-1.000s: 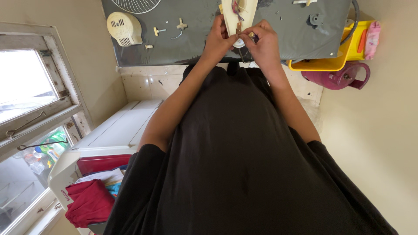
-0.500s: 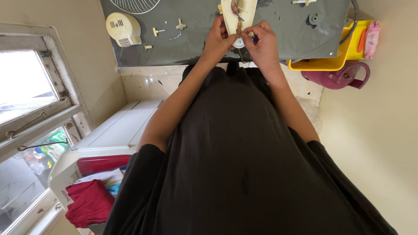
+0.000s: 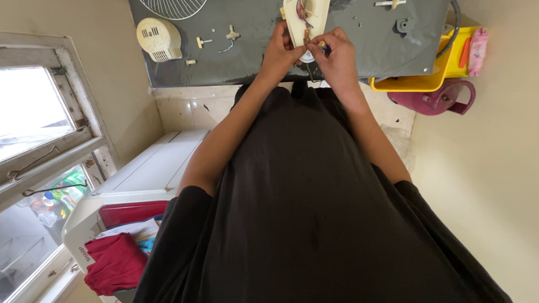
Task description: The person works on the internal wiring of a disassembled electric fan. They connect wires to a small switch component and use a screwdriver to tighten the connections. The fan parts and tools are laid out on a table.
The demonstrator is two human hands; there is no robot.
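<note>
I look down past my black shirt to a grey mat (image 3: 236, 56) at twelve o'clock. My left hand (image 3: 279, 51) and right hand (image 3: 336, 55) meet there on a cream plastic housing (image 3: 306, 19), which looks like part of a fan. It lies on the mat, its long axis running straight away from me toward twelve o'clock, the open wired side facing up.

My left fingers are curled closed around its near left edge, steadying it. My right fingers are pinched around a small part with a yellowish tip; what it is I cannot tell.

I judge this as mid-step work on the wiring. The next move calls for a steady housing and fine fingertip control.

At ten o'clock sit a round cream cover (image 3: 159, 39) and loose screws (image 3: 203, 41); at two o'clock, a yellow tray (image 3: 415, 84).
</note>
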